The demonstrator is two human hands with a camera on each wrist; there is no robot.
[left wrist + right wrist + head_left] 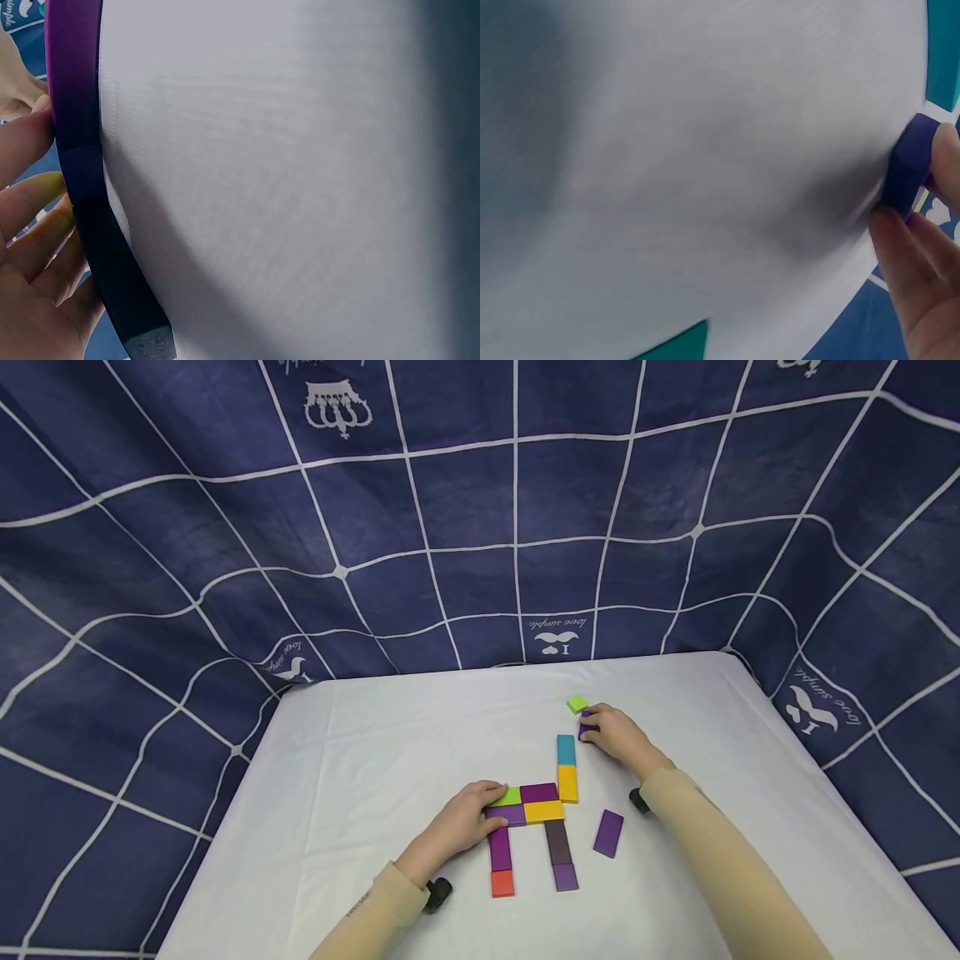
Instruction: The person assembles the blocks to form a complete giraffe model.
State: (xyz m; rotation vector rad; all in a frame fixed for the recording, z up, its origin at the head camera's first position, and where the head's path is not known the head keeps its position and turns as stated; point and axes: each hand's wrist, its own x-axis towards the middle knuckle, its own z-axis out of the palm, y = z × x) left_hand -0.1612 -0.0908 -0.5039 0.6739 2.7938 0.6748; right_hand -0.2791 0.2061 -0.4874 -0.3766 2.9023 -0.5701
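Note:
My right hand (617, 732) pinches a small purple block (911, 161) between thumb and fingers, low over the table, close to a lime green block (577, 704) and a blue block (566, 749). My left hand (461, 817) rests at the left end of two stacked rows of flat blocks. Its fingers touch a green block (512, 796), and the thumb lies by a violet block (507, 814). Those rows continue right with a dark purple block (538, 792) and a yellow block (543, 811). In the left wrist view, the fingers lie against the block edges.
Below the rows, a magenta block (499, 849) and a red one (502, 883) form one column; a dark brown block (558, 842) and a violet one form another. An orange-yellow block (567, 783) adjoins the blue one. A loose purple block (608, 833) lies right on the white table (390, 735).

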